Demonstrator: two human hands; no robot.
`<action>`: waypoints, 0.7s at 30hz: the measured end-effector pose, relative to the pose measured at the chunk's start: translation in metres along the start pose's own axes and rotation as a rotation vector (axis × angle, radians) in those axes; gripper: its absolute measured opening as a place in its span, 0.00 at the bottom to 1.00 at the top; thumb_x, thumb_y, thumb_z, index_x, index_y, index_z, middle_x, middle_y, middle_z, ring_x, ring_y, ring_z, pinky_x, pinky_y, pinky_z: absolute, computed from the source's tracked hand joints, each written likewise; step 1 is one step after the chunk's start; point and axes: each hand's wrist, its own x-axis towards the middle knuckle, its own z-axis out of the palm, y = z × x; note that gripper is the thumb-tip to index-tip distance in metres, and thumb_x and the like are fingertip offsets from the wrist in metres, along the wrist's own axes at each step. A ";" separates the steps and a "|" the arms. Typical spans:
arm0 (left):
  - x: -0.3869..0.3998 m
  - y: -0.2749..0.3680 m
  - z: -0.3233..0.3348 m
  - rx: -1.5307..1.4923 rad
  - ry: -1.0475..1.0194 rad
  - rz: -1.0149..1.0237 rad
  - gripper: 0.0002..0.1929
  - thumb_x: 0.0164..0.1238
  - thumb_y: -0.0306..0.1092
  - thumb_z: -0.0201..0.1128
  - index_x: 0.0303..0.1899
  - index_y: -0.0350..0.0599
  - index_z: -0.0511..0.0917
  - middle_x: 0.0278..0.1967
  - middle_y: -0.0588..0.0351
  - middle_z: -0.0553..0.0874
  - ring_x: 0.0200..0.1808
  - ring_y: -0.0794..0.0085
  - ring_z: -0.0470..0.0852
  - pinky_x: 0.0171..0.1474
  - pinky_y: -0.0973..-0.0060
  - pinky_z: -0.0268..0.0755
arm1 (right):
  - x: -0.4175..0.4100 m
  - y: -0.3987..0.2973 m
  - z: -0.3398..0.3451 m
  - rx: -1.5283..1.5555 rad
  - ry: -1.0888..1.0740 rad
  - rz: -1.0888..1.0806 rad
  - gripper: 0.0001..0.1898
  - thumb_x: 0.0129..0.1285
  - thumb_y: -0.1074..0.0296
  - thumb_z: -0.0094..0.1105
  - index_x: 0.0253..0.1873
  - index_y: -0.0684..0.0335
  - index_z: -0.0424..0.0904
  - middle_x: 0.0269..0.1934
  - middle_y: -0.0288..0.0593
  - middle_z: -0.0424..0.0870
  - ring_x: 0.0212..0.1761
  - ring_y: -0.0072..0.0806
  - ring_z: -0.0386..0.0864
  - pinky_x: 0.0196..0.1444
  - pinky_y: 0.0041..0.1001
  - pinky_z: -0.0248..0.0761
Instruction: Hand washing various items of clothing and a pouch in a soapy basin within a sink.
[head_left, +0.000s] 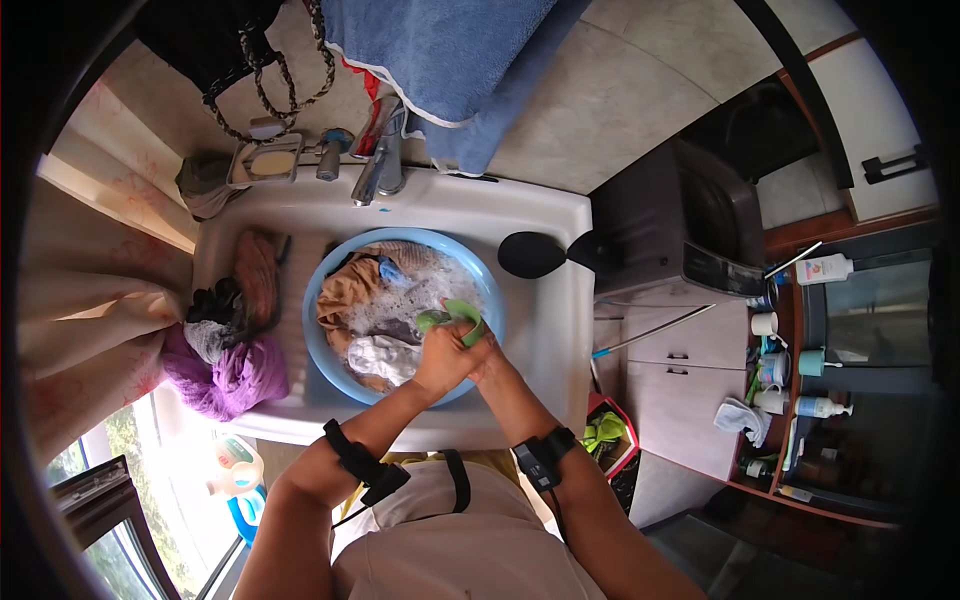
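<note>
Both my hands meet over the right half of a round light-blue basin (316, 360), closed together on a piece of green cloth (463, 309). My left hand (444, 358) lies over the front of the cloth; my right hand (486, 355) is pressed against it, its fingers partly hidden. Sudsy water (450, 281) fills the basin. In it lie brown cloth (352, 289) at the back left, a small blue cloth (391, 271) and a white patterned cloth (384, 358) just left of my hands.
The basin stands in a white sink (544, 360) below a chrome faucet (379, 161). Purple cloth (247, 375) and dark and grey pieces lie at the sink's left. A black rounded object (531, 255) rests at its right. A blue towel (442, 60) hangs above; soap (271, 163) sits in a dish.
</note>
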 end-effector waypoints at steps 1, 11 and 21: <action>0.000 0.000 0.000 -0.001 -0.001 0.004 0.16 0.57 0.35 0.65 0.17 0.38 0.72 0.15 0.51 0.76 0.18 0.73 0.75 0.27 0.73 0.68 | 0.001 0.004 -0.005 -0.017 -0.003 -0.013 0.18 0.70 0.51 0.47 0.52 0.60 0.71 0.43 0.39 0.78 0.45 0.30 0.78 0.48 0.28 0.74; 0.011 -0.038 -0.026 0.110 0.512 0.045 0.26 0.57 0.36 0.66 0.55 0.35 0.71 0.46 0.46 0.81 0.41 0.60 0.82 0.44 0.71 0.74 | -0.014 0.008 0.043 -0.326 0.360 -0.524 0.16 0.66 0.74 0.53 0.57 0.61 0.68 0.48 0.43 0.77 0.51 0.30 0.76 0.54 0.31 0.72; 0.004 -0.017 -0.018 -0.461 0.325 -0.317 0.21 0.72 0.48 0.55 0.52 0.37 0.74 0.44 0.52 0.82 0.45 0.73 0.79 0.47 0.77 0.72 | 0.000 0.030 0.059 -1.035 0.488 -0.876 0.12 0.67 0.60 0.53 0.42 0.64 0.75 0.36 0.54 0.77 0.40 0.49 0.74 0.44 0.42 0.66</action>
